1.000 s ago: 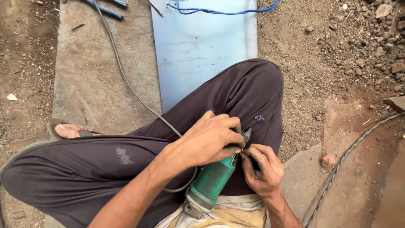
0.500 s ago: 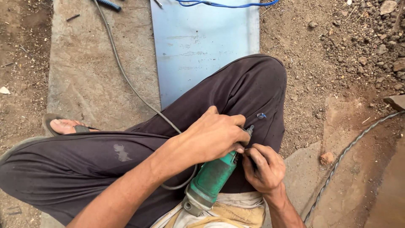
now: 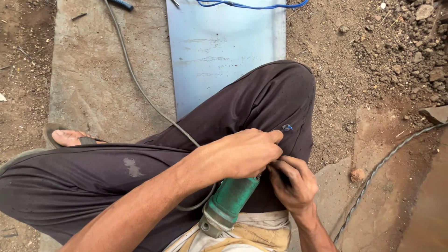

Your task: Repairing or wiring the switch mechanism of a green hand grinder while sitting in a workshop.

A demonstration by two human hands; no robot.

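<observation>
Green angle grinder (image 3: 232, 201) lies in the lap, long axis slanting up toward the right, its head hidden under the left hand's (image 3: 246, 154) clamped fingers, right hand (image 3: 291, 181) pinching just beside it.

Seated worker with power tool in the lap, viewed from above.
The power tool (image 3: 231, 200) lies on the legs (image 3: 140, 172), the left hand (image 3: 245, 154) over its front, the right hand (image 3: 291, 182) touching at right; the metal sheet (image 3: 224, 51) lies ahead on the slab (image 3: 93, 84), its cable (image 3: 135, 79) running left.
</observation>
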